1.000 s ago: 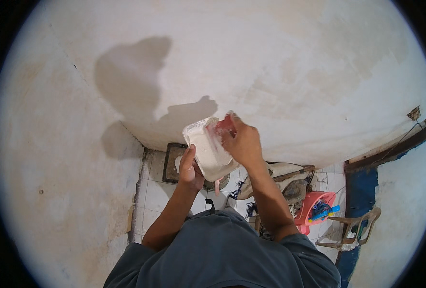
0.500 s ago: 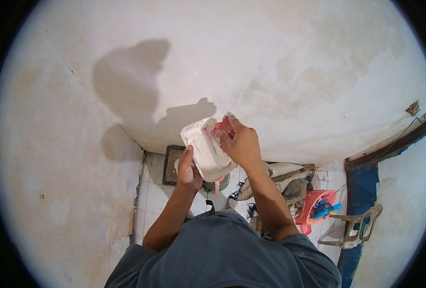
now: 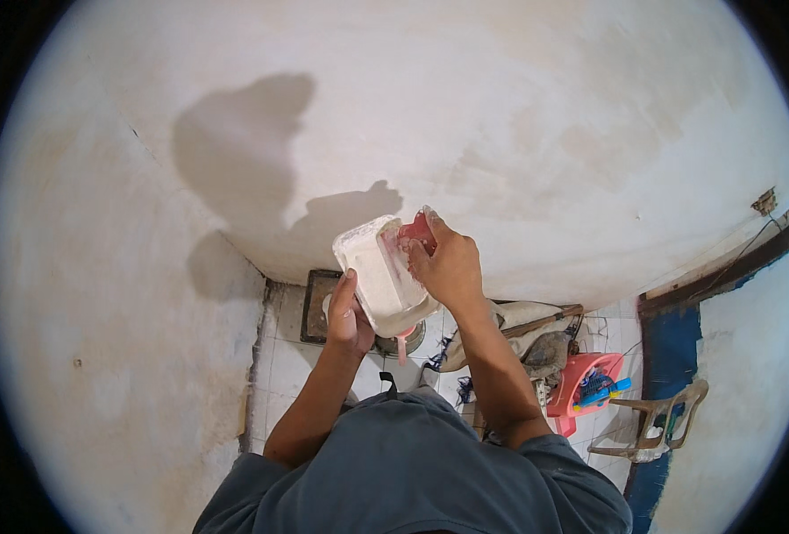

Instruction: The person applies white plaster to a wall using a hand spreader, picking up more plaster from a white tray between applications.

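Note:
My left hand [image 3: 350, 316] grips the left side of a white rectangular tray [image 3: 365, 289], its thumb over the rim. White paste, smooth and thick, covers the tray's inside. In my right hand [image 3: 450, 267] is a red flat scraper [image 3: 418, 233], pinched between thumb and fingers and smeared with white. Its edge lies in the paste at the tray's right side. The tray is held up in front of me, close to the wall [image 3: 501, 169]. The fingers of my left hand under the tray are hidden.
Below, on the tiled floor, are a dark square frame [image 3: 317, 307] and a round container partly behind the tray. To the right lie a pale sack [image 3: 514, 331], a pink basket [image 3: 581, 384] with blue items, and a brown plastic chair [image 3: 652, 418]. Another wall stands close on the left.
The scraper has shifted very slightly in the paste, and the tray has tilted a little. Both hands keep their hold and nearly the same place.

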The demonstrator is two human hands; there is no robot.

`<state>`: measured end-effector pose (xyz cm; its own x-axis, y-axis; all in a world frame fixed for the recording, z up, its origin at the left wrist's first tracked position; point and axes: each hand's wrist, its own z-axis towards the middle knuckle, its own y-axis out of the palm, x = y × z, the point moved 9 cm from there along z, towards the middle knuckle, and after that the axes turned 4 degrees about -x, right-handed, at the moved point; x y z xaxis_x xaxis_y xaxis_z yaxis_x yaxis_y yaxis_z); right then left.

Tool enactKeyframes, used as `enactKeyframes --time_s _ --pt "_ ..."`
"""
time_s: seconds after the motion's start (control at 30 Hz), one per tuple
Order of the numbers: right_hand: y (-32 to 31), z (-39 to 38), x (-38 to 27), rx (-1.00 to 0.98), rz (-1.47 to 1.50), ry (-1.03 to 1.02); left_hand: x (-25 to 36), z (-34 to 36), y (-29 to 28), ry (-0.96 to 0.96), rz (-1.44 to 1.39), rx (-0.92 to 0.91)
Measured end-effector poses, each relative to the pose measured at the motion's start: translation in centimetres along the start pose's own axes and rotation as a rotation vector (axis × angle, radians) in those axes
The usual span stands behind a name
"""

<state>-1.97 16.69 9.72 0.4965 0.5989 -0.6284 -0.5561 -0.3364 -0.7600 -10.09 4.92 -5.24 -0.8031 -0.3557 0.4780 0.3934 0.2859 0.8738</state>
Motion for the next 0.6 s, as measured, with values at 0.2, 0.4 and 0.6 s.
enactKeyframes --time_s 0.2,0.4,0.6 --pt "2.1 -1.1 -4.3 -0.039 -0.076 -0.137 0.4 0.0 0.2 0.012 -0.003 -0.006" --pt "2.5 -0.8 -4.7 -0.06 -0.079 -0.173 0.8 -0.1 0.8 0.047 -0.052 -0.004" --pt "3.2 -1.1 -5.5 -0.053 -0.139 -0.246 0.9 -0.2 1.1 0.04 -0.06 -0.001"
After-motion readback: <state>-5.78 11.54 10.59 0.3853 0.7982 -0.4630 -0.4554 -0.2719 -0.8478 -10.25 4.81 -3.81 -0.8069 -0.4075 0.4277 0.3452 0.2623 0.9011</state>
